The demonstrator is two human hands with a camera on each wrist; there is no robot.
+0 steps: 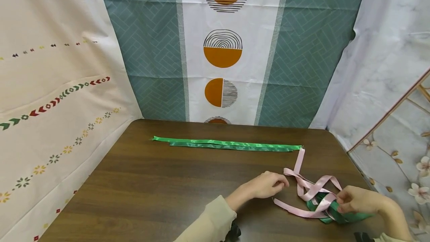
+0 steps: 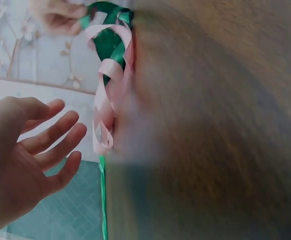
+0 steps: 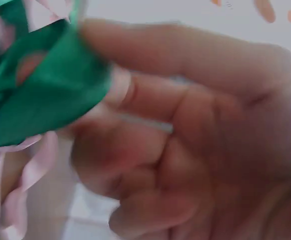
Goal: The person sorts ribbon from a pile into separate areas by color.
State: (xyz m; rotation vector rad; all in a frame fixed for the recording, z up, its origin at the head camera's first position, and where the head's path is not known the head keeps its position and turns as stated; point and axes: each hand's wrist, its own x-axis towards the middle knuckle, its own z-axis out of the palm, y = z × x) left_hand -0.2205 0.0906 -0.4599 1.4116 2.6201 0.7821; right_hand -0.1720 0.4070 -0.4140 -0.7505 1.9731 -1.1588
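My right hand is at the right side of the table, over a loose heap of ribbon. Its thumb and forefinger pinch a dark green satin ribbon, seen close up in the right wrist view. Curls of pink satin ribbon lie over and among the dark green loops. Just left of the heap hovers my left hand, its fingers loosely bent around nothing. The left wrist view shows this hand's spread fingers apart from the pink curls.
Along the far part of the brown wooden table, a bright green ribbon and a darker green ribbon lie straight, side by side. One pink end reaches up near their right tips. Patterned cloths hang behind and at both sides.
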